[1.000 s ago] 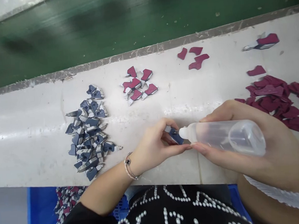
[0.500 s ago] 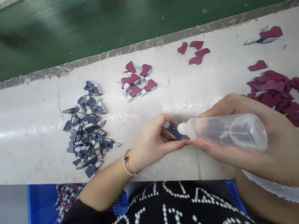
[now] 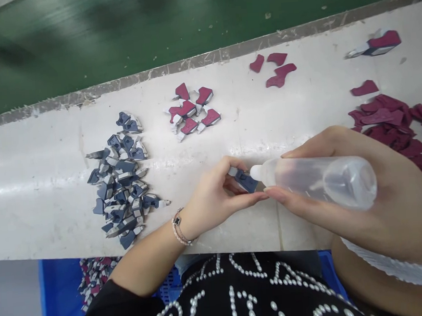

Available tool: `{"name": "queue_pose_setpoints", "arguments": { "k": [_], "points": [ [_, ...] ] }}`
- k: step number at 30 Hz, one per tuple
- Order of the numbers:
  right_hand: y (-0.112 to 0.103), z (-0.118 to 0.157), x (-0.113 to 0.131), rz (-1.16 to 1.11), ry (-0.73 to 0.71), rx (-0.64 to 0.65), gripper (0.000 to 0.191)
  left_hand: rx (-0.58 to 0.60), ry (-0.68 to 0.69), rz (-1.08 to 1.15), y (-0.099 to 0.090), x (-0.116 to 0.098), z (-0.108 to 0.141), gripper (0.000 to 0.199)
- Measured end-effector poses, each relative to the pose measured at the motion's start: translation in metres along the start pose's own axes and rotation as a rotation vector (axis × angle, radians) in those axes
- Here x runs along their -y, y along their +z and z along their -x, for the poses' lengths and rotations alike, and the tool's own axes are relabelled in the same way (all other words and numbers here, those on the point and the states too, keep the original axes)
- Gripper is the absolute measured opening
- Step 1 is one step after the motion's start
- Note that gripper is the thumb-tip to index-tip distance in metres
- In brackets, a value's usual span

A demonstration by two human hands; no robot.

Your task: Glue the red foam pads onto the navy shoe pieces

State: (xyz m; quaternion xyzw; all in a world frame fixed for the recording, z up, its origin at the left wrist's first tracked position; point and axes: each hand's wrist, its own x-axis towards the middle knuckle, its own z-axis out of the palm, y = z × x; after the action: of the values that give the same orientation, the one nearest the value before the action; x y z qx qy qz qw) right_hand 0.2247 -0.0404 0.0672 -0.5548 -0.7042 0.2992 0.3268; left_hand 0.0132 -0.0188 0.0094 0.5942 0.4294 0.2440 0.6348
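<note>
Between the thumb and fingers of my left hand [image 3: 216, 191] is a small blue-grey and white plastic part [image 3: 246, 180], its recessed face turned up. My right hand [image 3: 373, 204] wraps round a clear squeeze bottle [image 3: 317, 177] lying nearly level, a little clear liquid visible inside. The bottle's white tip [image 3: 256, 172] is right at the edge of the part; whether it touches cannot be made out. To the left lies a heap of similar blue-grey and white parts [image 3: 122, 183]. Farther back, several parts topped with maroon pieces [image 3: 193, 111] sit in a group.
Loose maroon pieces [image 3: 389, 121] are piled at the right, with a few more [image 3: 277, 69] at the back. One maroon-topped part [image 3: 380, 44] lies back right. A green surface [image 3: 151, 32] runs behind the white table [image 3: 36, 189]. Below the front edge, a blue bin [image 3: 59, 293] holds many parts.
The bottle tip has shifted slightly up from the part's face towards its edge, uncovering more of the recess. Both hands keep their holds.
</note>
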Motion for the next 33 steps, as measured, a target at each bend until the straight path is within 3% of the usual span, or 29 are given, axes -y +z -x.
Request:
{"name": "queue_pose_setpoints", "arguments": {
  "k": [11,16,26,33],
  "points": [
    [-0.006,-0.006,0.015,-0.057,0.009,0.117,0.029,0.02,-0.058,0.107,-0.002,0.005,0.0,0.048],
    [-0.008,-0.006,0.011,-0.085,-0.052,0.142,0.028,0.009,-0.027,0.091,-0.003,0.005,0.0,0.048],
    [-0.013,-0.004,0.006,-0.157,0.029,0.19,0.028,-0.059,-0.029,0.08,-0.006,0.006,-0.002,0.053],
    [-0.013,-0.001,0.002,-0.128,-0.005,0.176,0.025,-0.062,0.008,0.026,-0.007,0.006,-0.003,0.048]
  ]
}}
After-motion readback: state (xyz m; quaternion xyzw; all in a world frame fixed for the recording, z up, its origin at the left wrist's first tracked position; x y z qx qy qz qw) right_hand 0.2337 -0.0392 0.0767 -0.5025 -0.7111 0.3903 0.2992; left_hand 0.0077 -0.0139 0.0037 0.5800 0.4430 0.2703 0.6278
